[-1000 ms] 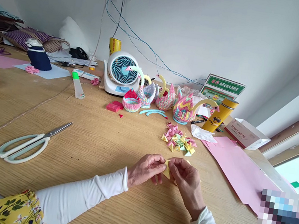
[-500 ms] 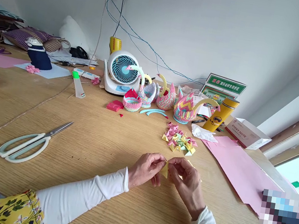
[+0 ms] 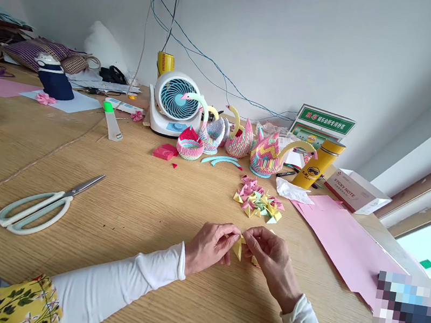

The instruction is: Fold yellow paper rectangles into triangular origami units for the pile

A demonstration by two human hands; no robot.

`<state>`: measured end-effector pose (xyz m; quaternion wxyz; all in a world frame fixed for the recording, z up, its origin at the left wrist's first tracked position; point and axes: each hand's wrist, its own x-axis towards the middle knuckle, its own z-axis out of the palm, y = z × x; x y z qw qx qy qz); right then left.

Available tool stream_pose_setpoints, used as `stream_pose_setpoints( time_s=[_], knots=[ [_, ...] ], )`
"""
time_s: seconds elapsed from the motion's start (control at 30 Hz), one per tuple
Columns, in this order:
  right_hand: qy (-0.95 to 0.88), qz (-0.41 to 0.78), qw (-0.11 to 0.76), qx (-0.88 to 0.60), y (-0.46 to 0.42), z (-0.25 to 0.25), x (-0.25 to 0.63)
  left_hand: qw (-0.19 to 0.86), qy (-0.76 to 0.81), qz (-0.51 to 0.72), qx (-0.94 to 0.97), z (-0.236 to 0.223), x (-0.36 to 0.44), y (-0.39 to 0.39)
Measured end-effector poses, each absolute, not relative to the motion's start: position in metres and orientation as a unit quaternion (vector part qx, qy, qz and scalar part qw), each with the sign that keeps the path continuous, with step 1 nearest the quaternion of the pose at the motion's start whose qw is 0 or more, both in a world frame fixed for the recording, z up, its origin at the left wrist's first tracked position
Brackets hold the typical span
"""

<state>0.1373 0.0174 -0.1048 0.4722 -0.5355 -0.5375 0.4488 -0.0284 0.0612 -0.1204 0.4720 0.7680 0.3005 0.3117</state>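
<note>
Between the fingertips of both hands is a small folded piece of yellow paper, its lower point hanging down. My left hand pinches it from the left, and my right hand pinches it from the right. Other yellow paper lies under my right hand, mostly hidden by it. Just beyond the hands sits a pile of folded paper pieces in pink, yellow and pale green.
Scissors lie at the left. Several paper swans stand at the back beside a white fan. Pink sheets, a yellow cylinder and a sticky note box are at the right. A glue bottle lies at the back left.
The yellow paper has turned and its folds have opened a little between the fingertips. My right hand has shifted slightly; both hands keep their pinch.
</note>
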Motion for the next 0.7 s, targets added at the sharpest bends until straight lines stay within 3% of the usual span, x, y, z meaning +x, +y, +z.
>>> stream_pose_setpoints(
  time_s=[0.33,0.7],
  knots=[
    [-0.616,0.322,0.45,-0.561,0.0183,-0.1116,0.1393,0.509,0.309,0.308,0.742,-0.1249,-0.0282,0.0626],
    [-0.639,0.287,0.451,-0.553,0.0155,-0.1082,0.1355,0.518,0.318,0.318,0.727,-0.12,-0.0276,0.061]
  ],
)
